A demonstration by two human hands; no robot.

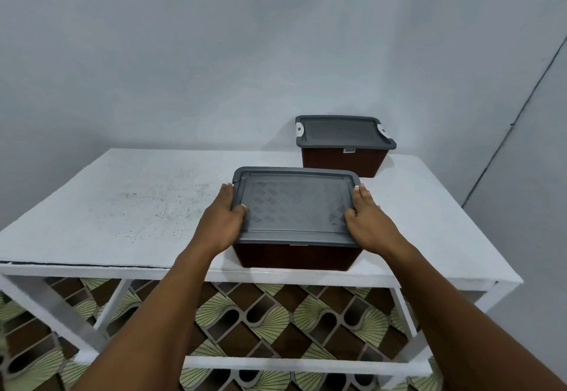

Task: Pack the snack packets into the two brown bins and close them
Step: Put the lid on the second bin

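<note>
both hands clasp the near bin's grey lid (296,206) on the white surface (138,206).
left hand (222,221) and right hand (366,221) grip opposite ends; second lidded bin (345,145) beyond the right hand.

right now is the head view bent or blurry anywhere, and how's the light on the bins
Head view: wide-angle bend, the white table edges curve; soft even light, faint shadows, slight sheen but no harsh glare on the near bin's grey lid; centre fairly sharp, left hand and right hand clear; far bin softer, its label unreadable.
</note>
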